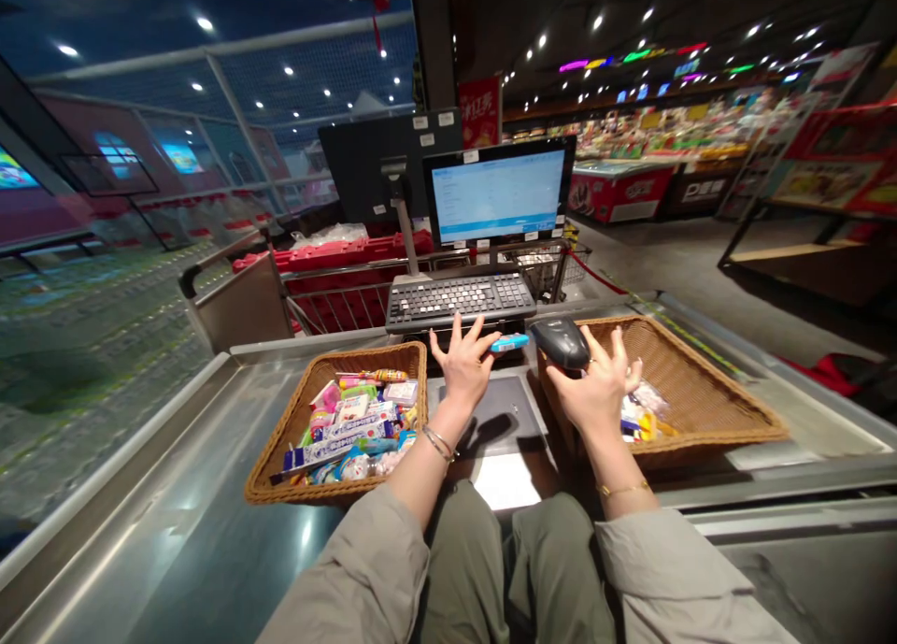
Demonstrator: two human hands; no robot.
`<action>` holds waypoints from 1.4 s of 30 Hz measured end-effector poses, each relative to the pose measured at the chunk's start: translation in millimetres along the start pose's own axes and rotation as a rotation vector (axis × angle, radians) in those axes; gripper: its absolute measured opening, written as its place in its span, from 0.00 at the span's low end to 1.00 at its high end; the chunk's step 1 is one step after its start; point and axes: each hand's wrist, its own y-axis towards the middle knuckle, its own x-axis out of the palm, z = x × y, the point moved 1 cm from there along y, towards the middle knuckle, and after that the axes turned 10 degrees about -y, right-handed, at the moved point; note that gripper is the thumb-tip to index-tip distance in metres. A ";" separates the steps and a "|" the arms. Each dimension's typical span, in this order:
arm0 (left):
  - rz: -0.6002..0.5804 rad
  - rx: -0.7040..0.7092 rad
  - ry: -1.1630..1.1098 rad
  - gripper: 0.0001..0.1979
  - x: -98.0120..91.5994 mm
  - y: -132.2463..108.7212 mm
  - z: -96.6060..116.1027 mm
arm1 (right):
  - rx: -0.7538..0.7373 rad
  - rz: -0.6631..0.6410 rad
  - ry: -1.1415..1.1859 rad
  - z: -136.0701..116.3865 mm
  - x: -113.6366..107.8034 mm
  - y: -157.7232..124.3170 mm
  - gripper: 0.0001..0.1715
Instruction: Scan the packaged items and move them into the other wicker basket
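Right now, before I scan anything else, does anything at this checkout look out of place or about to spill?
One thing stands out: the long blue-and-white packet in the left wicker basket lies slantwise, with its end reaching the basket's front corner. It looks poorly seated and might slip over the rim.

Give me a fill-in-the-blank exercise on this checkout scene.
The right hand touches a black handheld ____.
The left hand is nearest a small ____ item.
The fuller wicker basket sits on the person's ____ side.

Answers: barcode scanner; blue; left.
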 end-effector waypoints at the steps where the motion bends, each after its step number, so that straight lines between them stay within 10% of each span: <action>1: -0.011 0.021 -0.010 0.18 5.3 1.0 4.9 | 0.025 0.002 -0.010 5.1 -2.7 1.9 0.28; 25: -0.339 0.265 -0.103 0.25 111.1 -6.7 79.8 | 0.421 0.152 -0.191 107.9 -46.8 23.1 0.25; 42: -0.255 0.201 -0.007 0.23 59.9 -9.4 37.1 | 0.404 0.011 -0.194 66.1 -32.6 22.3 0.26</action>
